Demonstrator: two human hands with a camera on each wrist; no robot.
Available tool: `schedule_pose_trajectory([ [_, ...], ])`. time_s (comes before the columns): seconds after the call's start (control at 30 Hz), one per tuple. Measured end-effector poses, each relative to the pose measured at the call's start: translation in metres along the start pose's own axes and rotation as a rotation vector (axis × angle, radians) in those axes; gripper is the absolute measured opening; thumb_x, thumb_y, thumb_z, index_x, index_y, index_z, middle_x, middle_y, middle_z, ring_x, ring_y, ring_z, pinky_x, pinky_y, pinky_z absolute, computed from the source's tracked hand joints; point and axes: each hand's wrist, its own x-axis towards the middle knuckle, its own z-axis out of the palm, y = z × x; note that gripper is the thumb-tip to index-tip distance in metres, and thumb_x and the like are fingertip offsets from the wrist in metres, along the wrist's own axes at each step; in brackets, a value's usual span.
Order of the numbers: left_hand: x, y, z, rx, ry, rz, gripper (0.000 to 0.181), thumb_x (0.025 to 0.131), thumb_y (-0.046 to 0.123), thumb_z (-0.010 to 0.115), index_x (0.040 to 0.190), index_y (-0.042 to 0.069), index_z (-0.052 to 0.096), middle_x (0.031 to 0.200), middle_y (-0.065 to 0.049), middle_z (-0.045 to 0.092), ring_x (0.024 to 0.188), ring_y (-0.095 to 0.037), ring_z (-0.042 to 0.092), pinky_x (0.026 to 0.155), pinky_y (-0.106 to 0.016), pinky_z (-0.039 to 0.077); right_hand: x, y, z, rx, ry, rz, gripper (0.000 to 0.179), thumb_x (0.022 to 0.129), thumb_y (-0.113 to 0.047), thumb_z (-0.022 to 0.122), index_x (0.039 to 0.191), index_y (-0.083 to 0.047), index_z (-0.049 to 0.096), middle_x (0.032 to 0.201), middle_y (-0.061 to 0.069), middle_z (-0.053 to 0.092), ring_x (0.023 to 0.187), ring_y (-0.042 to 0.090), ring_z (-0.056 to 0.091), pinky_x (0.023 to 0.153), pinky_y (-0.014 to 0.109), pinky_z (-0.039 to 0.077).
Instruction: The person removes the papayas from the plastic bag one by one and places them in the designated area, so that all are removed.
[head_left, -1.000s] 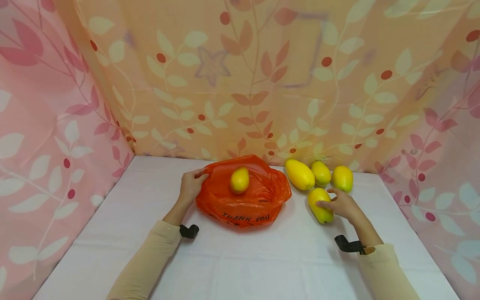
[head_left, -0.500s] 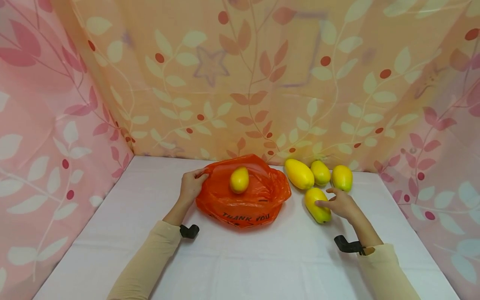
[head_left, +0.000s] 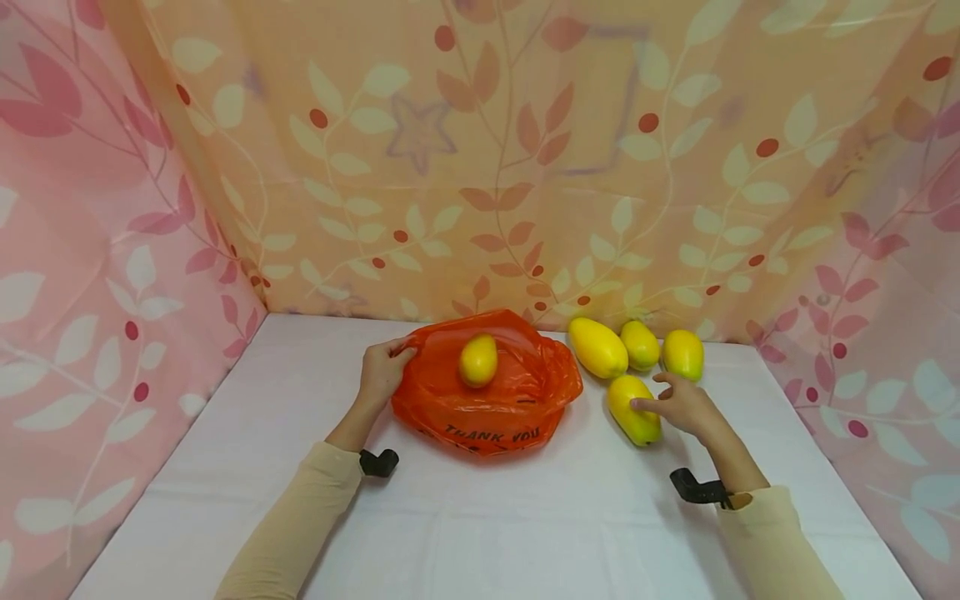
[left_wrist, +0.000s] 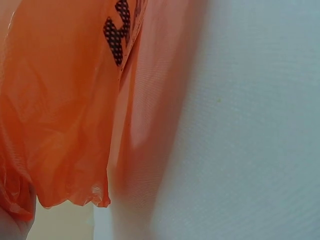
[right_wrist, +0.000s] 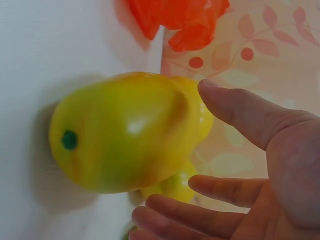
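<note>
My left hand [head_left: 382, 371] pinches the left rim of an orange-red plastic bag [head_left: 442, 408] printed "THANK YOU". In the left wrist view, the bag's thin side [left_wrist: 65, 125] hangs beside a sliver of that hand [left_wrist: 15, 225]. One yellow fruit [head_left: 478, 361] shows within the bag's outline. My right hand [head_left: 682, 408] is beside an oblong yellow-green fruit [head_left: 634, 410] on the table. The right wrist view has this fruit [right_wrist: 125, 132] close up, a dark green spot at its end; the hand [right_wrist: 250, 165] has thumb and fingers spread around its near side, not wrapped round it.
Behind the right hand, three more yellow fruits, such as the long one [head_left: 597, 347], lie near the table's back edge. A white cloth covers the table [head_left: 480, 533]. Patterned curtains [head_left: 480, 167] stand at the back and both sides.
The fruit by my right hand has shifted slightly left and turned a little. My right hand stays in nearly the same place; the left hand and the bag hold still.
</note>
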Motion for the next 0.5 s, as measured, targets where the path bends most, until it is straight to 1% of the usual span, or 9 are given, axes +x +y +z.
schedule_pose_trajectory([
  [0.1,0.0,0.0,0.001,-0.006,-0.005,0.004,0.031,0.093,0.013,0.064,0.121,0.001,0.068,0.117,-0.018,0.07,0.111,-0.028,0.063,0.093,-0.036,0.054,-0.002,-0.003,-0.007,-0.001,0.012,-0.013,0.096,0.084,-0.058,0.067,0.145,0.008,0.032,0.128,0.037,0.05,0.104,0.044,0.054,0.082,0.05,0.053],
  [0.3,0.0,-0.001,0.002,-0.01,-0.004,-0.001,0.031,0.093,0.013,0.063,0.121,0.0,0.068,0.117,-0.018,0.07,0.112,-0.028,0.063,0.095,-0.039,0.053,-0.004,-0.017,-0.023,0.015,0.032,-0.023,0.098,0.085,-0.059,0.064,0.147,0.007,0.027,0.135,0.037,0.044,0.111,0.048,0.05,0.088,0.057,0.051],
  [0.43,0.0,-0.002,0.001,0.003,-0.002,0.003,0.032,0.093,0.013,0.064,0.122,0.001,0.067,0.119,-0.018,0.069,0.114,-0.029,0.062,0.095,-0.041,0.052,0.0,-0.03,-0.031,0.015,0.064,-0.067,0.097,0.083,-0.061,0.065,0.147,0.005,0.031,0.135,0.036,0.044,0.113,0.047,0.049,0.089,0.056,0.051],
  [0.5,0.0,-0.002,0.001,0.012,0.0,0.009,0.032,0.093,0.014,0.064,0.122,0.001,0.067,0.12,-0.018,0.068,0.114,-0.029,0.061,0.096,-0.042,0.052,0.003,-0.038,-0.034,0.006,0.08,-0.097,0.094,0.084,-0.059,0.065,0.146,0.005,0.034,0.134,0.035,0.046,0.112,0.047,0.05,0.088,0.054,0.052],
])
